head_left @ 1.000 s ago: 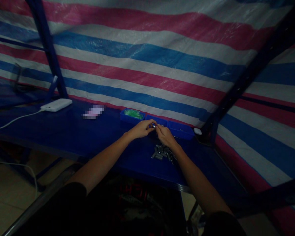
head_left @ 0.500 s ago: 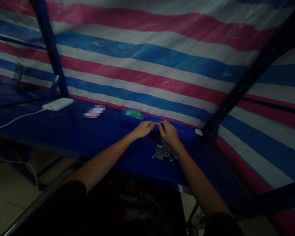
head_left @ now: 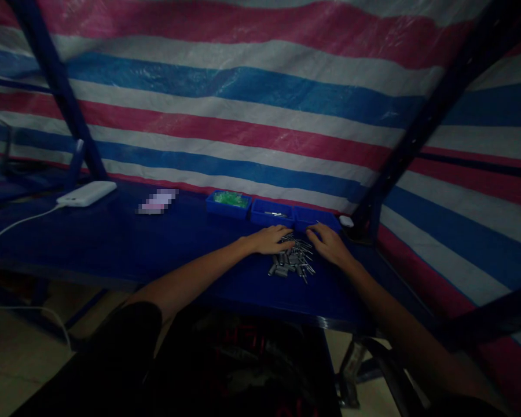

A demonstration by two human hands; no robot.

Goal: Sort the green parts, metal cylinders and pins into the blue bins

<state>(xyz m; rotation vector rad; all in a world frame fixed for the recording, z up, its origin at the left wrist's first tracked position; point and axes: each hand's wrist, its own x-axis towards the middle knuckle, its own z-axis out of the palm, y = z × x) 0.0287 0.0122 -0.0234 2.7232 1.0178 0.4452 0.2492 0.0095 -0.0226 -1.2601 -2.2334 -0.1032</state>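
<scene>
Striped sheeting (head_left: pixel 243 127) hangs behind a blue table (head_left: pixel 169 243) in dim light; floor (head_left: pixel 8 341) perhaps tiled.

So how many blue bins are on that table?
3, side by side: the left bin holding green pieces, the middle bin, and the right bin, partly behind the right hand. None seems fully hidden.

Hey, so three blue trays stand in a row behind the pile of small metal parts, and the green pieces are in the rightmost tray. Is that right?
Not quite: the green pieces are in the leftmost tray, as the head view shows. The three blue trays do stand in a row behind the pile of small metal parts.
</scene>
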